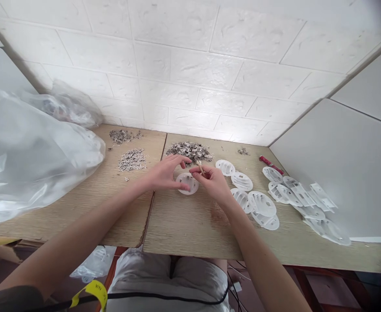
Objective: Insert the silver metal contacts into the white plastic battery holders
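Observation:
A round white translucent plastic disc [184, 189] with slots lies flat on the table between my hands. My left hand [167, 173] curves around its left side, thumb and fingers apart, the thumb over the disc; I cannot tell whether it touches. My right hand [214, 182] is closed in a pinch at the disc's upper right, holding a thin tan stick [201, 169]. A small metal piece seems to be at the stick's far end, too small to make out. Just beyond my hands lies a heap of small metal pieces [190, 150].
More white discs [262, 203] lie to the right, some overlapping, with others [302, 195] by the right panel. A red tube-like object [271, 164] rests behind those. Smaller metal piles [132, 160] sit at left, beside a large plastic bag [37, 151]. A seam splits the tabletop.

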